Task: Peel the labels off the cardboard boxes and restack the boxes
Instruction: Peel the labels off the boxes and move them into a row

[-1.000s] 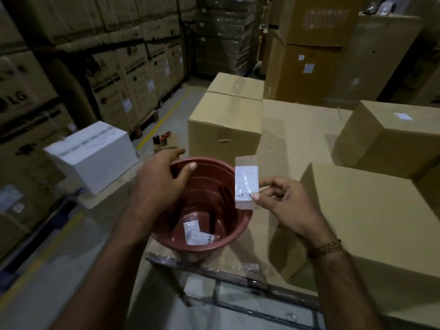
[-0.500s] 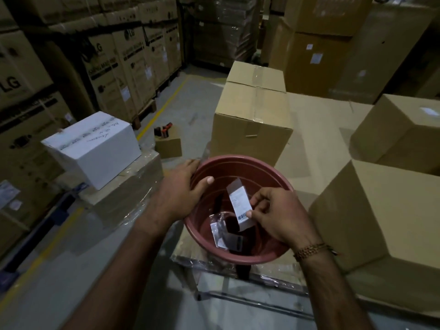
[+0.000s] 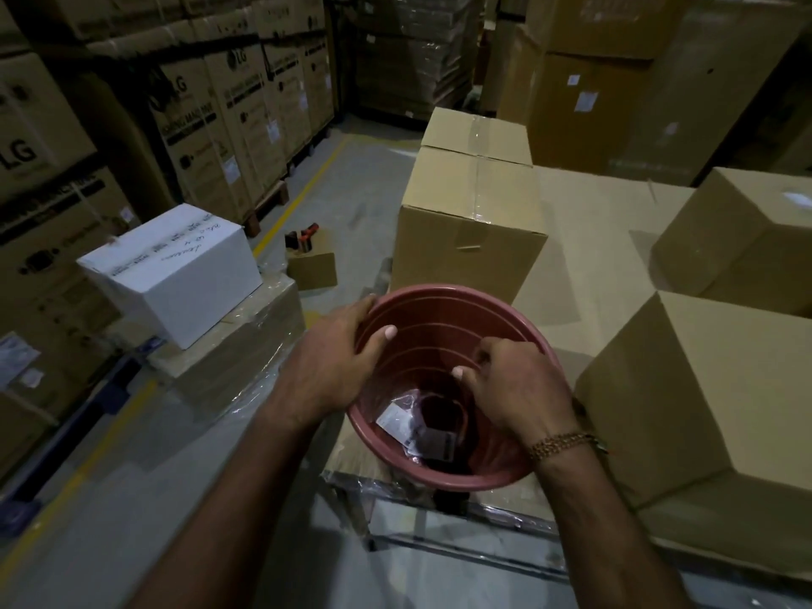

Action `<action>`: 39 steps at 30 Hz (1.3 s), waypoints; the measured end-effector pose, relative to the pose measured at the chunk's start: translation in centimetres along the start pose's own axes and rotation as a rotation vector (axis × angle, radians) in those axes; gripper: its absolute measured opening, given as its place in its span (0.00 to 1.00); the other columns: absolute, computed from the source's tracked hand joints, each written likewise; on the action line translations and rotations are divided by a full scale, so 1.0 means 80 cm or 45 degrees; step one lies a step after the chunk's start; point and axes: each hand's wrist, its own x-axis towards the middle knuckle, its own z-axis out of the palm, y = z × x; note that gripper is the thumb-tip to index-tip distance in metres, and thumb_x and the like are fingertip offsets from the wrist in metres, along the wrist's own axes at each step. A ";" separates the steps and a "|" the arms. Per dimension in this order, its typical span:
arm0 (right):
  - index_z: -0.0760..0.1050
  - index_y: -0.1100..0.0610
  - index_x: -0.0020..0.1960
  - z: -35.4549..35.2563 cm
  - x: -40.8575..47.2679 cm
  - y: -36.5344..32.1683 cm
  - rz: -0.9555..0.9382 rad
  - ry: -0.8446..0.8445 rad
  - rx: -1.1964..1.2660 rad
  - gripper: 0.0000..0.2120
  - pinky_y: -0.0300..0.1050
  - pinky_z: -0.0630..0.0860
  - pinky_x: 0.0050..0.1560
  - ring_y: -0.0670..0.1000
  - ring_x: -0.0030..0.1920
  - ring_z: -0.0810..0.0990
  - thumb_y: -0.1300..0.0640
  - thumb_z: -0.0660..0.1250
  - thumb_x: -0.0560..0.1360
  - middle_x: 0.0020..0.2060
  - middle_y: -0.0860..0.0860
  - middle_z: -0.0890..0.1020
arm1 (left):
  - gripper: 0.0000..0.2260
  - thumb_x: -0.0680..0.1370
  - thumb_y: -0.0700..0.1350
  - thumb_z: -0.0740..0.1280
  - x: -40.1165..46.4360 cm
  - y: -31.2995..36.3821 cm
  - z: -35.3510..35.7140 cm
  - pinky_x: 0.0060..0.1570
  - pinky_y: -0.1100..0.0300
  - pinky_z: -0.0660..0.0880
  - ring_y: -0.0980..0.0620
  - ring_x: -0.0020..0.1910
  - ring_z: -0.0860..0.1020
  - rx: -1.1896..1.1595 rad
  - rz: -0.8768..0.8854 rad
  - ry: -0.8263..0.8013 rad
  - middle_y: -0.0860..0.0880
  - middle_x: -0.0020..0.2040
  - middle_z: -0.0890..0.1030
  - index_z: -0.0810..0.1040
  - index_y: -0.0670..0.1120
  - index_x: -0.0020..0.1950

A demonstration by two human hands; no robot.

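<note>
Both forearms are bare, with no sleeve showing anywhere along them, and they enter from the 6 o'clock edge. The right hand [image 3: 520, 391] has a gold-coloured chain bracelet [image 3: 564, 443] of chunky links round its wrist, at about 4 o'clock from centre. The left hand [image 3: 334, 367] wears no ring or band; its thumbnail is short and pale

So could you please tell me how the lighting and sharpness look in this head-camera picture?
Head view: dim overall, dark toward the corners; the bucket bottom lies in shadow, so the peeled labels there are barely legible; wide-angle bending shows in the stacked boxes at left; both hands look fairly sharp.
</note>
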 end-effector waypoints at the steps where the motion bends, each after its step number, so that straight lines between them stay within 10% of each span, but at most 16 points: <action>1: 0.82 0.50 0.54 -0.003 -0.001 0.003 0.008 0.009 0.015 0.18 0.49 0.81 0.50 0.53 0.47 0.83 0.36 0.72 0.77 0.44 0.48 0.85 | 0.17 0.85 0.60 0.61 0.000 0.000 0.001 0.56 0.54 0.77 0.56 0.56 0.80 0.013 -0.001 0.004 0.55 0.60 0.83 0.76 0.56 0.71; 7: 0.83 0.48 0.54 -0.038 -0.012 0.037 0.000 0.057 0.148 0.13 0.43 0.75 0.44 0.49 0.44 0.81 0.40 0.72 0.79 0.44 0.45 0.83 | 0.29 0.84 0.58 0.65 0.002 0.029 0.002 0.69 0.42 0.73 0.45 0.72 0.75 0.156 -0.017 0.240 0.46 0.74 0.76 0.65 0.49 0.83; 15: 0.84 0.48 0.51 -0.085 -0.045 0.099 -0.076 0.292 0.228 0.07 0.35 0.67 0.34 0.40 0.38 0.77 0.46 0.71 0.81 0.43 0.43 0.85 | 0.29 0.84 0.58 0.64 -0.001 0.138 0.033 0.66 0.42 0.76 0.50 0.68 0.77 0.096 0.186 0.357 0.49 0.72 0.78 0.64 0.51 0.83; 19: 0.82 0.52 0.63 -0.099 -0.063 0.156 0.080 0.364 0.087 0.17 0.49 0.81 0.53 0.51 0.54 0.79 0.42 0.69 0.81 0.53 0.50 0.84 | 0.27 0.84 0.55 0.67 -0.008 0.195 0.060 0.68 0.48 0.76 0.50 0.69 0.76 0.032 0.283 0.343 0.48 0.73 0.78 0.67 0.49 0.82; 24: 0.67 0.49 0.74 -0.099 -0.084 0.229 0.370 0.203 -0.292 0.36 0.66 0.68 0.72 0.63 0.74 0.66 0.28 0.67 0.75 0.72 0.58 0.70 | 0.26 0.83 0.50 0.69 -0.012 0.256 0.097 0.63 0.59 0.75 0.53 0.64 0.78 -0.082 0.336 0.354 0.50 0.69 0.80 0.69 0.48 0.81; 39: 0.53 0.45 0.85 -0.170 -0.126 0.366 0.318 0.205 0.248 0.37 0.73 0.60 0.78 0.64 0.79 0.63 0.41 0.66 0.81 0.81 0.53 0.64 | 0.25 0.83 0.54 0.68 -0.046 0.341 0.238 0.56 0.56 0.77 0.55 0.58 0.80 -0.165 0.203 0.232 0.52 0.67 0.80 0.70 0.53 0.80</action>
